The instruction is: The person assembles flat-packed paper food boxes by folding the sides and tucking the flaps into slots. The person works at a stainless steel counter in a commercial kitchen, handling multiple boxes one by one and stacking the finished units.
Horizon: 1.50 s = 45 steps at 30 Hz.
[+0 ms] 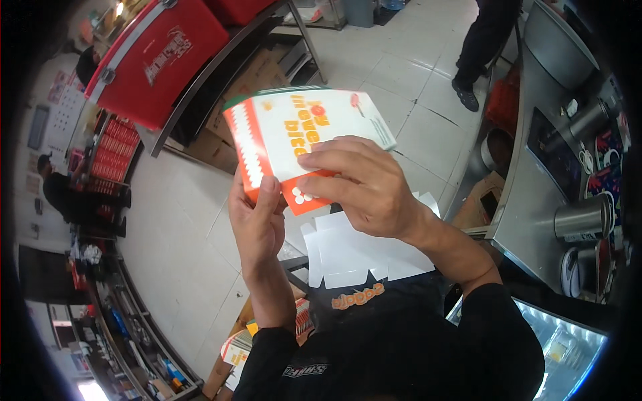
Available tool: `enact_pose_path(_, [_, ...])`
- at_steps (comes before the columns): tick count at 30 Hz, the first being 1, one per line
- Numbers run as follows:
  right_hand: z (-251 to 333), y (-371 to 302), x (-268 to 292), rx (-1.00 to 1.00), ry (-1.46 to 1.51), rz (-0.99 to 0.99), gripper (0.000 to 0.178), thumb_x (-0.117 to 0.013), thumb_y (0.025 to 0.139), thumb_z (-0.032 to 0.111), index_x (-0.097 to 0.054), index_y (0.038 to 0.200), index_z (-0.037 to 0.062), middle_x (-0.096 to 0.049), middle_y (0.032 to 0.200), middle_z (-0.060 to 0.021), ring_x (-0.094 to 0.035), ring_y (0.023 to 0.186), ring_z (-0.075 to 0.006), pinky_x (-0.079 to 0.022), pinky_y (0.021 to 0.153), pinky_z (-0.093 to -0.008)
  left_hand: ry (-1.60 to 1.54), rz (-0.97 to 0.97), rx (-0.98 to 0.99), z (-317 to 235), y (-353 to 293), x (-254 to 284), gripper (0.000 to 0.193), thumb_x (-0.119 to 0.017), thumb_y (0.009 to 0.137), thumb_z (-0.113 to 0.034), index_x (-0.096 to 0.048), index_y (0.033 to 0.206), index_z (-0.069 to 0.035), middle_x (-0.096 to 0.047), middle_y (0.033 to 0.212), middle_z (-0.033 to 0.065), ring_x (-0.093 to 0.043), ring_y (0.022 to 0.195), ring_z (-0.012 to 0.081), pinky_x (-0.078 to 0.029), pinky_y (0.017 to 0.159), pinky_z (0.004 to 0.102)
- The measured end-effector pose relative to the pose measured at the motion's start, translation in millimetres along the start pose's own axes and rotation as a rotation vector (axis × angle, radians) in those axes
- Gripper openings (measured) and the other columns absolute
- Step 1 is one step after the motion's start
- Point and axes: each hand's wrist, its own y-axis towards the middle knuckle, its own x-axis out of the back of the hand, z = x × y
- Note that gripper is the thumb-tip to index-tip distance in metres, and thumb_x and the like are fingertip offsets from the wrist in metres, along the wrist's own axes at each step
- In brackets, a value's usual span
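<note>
A white and orange cardboard food box [271, 130] with a green edge is held up in front of me, tilted. My left hand [257, 217] grips its lower left corner, the thumb on the near side and the other fingers mostly hidden behind. My right hand [371, 184] lies over the lower right part of the box, its fingers bent against the printed face and an orange flap with white dots [304, 196]. An unfolded white carton blank [354, 247] with notched edges rests on my lap below, touched by neither hand.
More printed cartons [237, 351] lie low at my left. A red cooler box [157, 57] stands on a metal table at the far left. To the right runs a steel counter [528, 200] with a metal pot [578, 220]. Another person's leg [485, 47] shows at the far right.
</note>
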Motion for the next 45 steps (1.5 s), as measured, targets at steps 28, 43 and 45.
enact_pose_path(28, [28,2,2,-0.473,0.643,-0.118,0.013,-0.066,0.086,0.01,-0.069,0.095,0.0004,-0.065,0.114,-0.0199,-0.067,0.088,-0.018,-0.052,0.069,-0.0257,0.095,0.124,-0.313,17,-25,-14,0.031,-0.069,0.087,-0.009,-0.063,0.113,0.006,-0.066,0.111,0.014,-0.063,0.103,0.0206,-0.046,0.094,0.0344])
enact_pose_path(43, [23,7,12,-0.418,0.621,0.054,0.009,-0.07,0.081,0.006,-0.069,0.089,0.0014,-0.065,0.115,-0.0191,-0.066,0.101,-0.0244,-0.052,0.085,-0.0326,0.072,0.05,-0.188,16,-26,-9,0.029,-0.078,0.077,0.0,-0.066,0.103,0.003,-0.069,0.101,0.0124,-0.067,0.093,0.0195,-0.055,0.082,0.031])
enact_pose_path(45, [24,6,10,-0.462,0.668,-0.006,0.01,-0.071,0.08,0.004,-0.069,0.09,0.0021,-0.064,0.116,-0.019,-0.066,0.1,-0.0251,-0.053,0.083,-0.0323,0.0,0.047,-0.199,17,-26,-9,0.031,-0.075,0.081,-0.003,-0.062,0.109,0.003,-0.067,0.106,0.013,-0.066,0.096,0.0203,-0.055,0.084,0.0324])
